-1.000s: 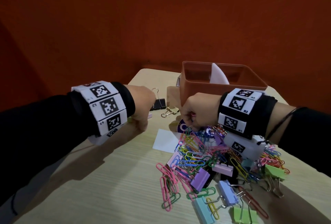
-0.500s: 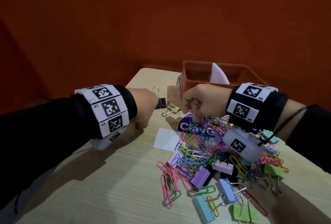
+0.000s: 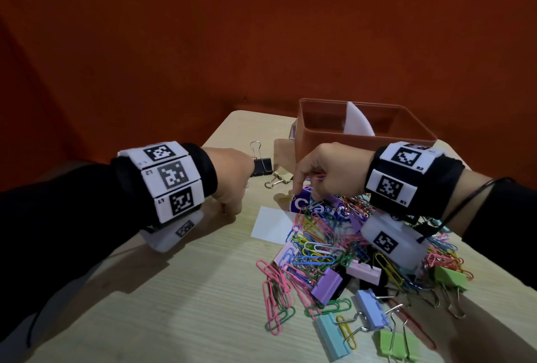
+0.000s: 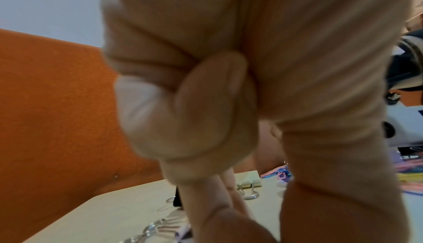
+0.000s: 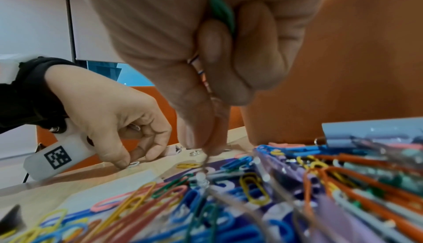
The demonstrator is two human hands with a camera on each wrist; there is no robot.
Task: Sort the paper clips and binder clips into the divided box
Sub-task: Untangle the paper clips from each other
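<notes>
Head view: pile of paper clips (image 3: 313, 246) in pink, blue, yellow and green, mixed with pastel binder clips (image 3: 327, 285), lay on the near right of the pale wood table (image 3: 174, 304). Divided box (image 3: 363, 142), orange-brown with a white divider, stood at the far right edge of the table, just behind the right hand (image 3: 325, 171). A black binder clip (image 3: 263, 165) and a small gold one (image 3: 279, 179) sat between the hands, far side. Left hand (image 3: 232, 179) hung over the table left of the pile, fingers curled down.

Left wrist view: mostly blurred curled fingers (image 4: 194, 111); couldn't tell from here whether they held anything. The gold clip (image 4: 248, 186) showed beyond them.

Right wrist view: this one showed what the others didn't. Right hand was clenched on a bunch of clips, a green piece (image 5: 223, 12) wedged between the fingers, thumb and forefinger pinching down at the pile. Left hand (image 5: 119, 124) pinched a small white clip (image 5: 133, 163) against the table.
</notes>
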